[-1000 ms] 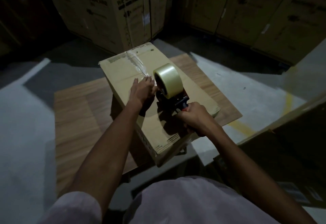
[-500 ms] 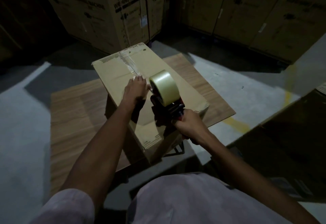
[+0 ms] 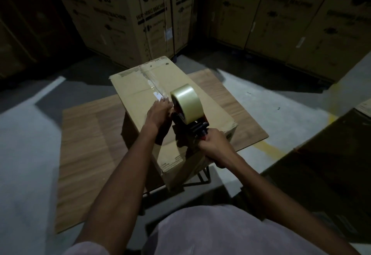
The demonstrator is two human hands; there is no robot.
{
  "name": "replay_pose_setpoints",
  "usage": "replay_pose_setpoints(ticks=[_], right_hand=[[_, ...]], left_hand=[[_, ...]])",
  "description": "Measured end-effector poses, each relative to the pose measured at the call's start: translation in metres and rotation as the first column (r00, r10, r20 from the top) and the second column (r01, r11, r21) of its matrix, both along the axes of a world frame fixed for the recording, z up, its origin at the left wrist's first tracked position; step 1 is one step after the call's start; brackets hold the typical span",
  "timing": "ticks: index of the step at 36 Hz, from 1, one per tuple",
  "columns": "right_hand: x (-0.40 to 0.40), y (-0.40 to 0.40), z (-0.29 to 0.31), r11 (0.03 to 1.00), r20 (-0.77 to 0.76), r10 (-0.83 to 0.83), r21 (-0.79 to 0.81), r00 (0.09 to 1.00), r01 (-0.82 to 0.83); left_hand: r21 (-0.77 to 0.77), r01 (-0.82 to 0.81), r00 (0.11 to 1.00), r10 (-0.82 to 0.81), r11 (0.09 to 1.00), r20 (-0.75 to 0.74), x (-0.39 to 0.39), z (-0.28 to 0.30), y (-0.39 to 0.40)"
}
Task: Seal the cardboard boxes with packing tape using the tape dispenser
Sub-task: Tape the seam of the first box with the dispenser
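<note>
A closed brown cardboard box [image 3: 136,86] stands on a low wooden board. A strip of clear tape [image 3: 152,82] runs along its top seam from the far edge toward me. The tape dispenser [image 3: 188,118], black and red with a pale roll of tape [image 3: 185,102] on it, sits on the box top near the middle. My right hand [image 3: 212,148] grips the dispenser's handle. My left hand [image 3: 158,112] lies on the box top just left of the roll, fingers over the tape strip's near end.
The wooden board [image 3: 90,146] lies on a grey concrete floor. Tall printed cartons [image 3: 124,17] stand stacked behind and to the right. A dark carton edge [image 3: 321,164] is close on my right. A black metal frame [image 3: 202,178] shows under the box's near corner.
The view has shifted a little. Both hands and the dispenser stay near the middle of the box top, with the taped strip reaching from the far edge to my left hand.
</note>
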State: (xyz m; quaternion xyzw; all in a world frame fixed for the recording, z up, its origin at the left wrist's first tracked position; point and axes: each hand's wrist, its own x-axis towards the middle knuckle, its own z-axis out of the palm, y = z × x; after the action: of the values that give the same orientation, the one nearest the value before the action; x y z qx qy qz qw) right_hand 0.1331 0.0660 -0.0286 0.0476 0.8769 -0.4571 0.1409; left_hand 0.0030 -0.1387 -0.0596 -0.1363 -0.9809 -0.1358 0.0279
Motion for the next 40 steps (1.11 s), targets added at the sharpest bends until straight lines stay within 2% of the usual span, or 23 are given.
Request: replay_pose_setpoints(ticks=[7, 25, 32, 40], right_hand=[[-0.001, 0.003, 0.004, 0.999, 0.004, 0.052, 0.002, 0.999, -0.052], [0.037, 0.026, 0.001, 0.996, 0.076, 0.046, -0.083, 0.996, -0.040], [0.043, 0.024, -0.016, 1.000, 0.099, 0.021, -0.007, 0.995, -0.021], [0.036, 0.027, -0.019, 1.000, 0.116, -0.003, -0.022, 0.993, 0.006]], left_hand=[[0.083, -0.070, 0.997, 0.069, 0.994, 0.023, 0.005, 0.004, 0.000], [-0.022, -0.051, 0.998, 0.051, 0.998, 0.026, 0.005, 0.009, 0.005], [-0.006, -0.046, 0.998, 0.046, 0.999, 0.032, 0.025, 0.005, 0.018], [-0.039, -0.009, 0.994, 0.013, 0.999, 0.108, 0.042, 0.003, 0.024]])
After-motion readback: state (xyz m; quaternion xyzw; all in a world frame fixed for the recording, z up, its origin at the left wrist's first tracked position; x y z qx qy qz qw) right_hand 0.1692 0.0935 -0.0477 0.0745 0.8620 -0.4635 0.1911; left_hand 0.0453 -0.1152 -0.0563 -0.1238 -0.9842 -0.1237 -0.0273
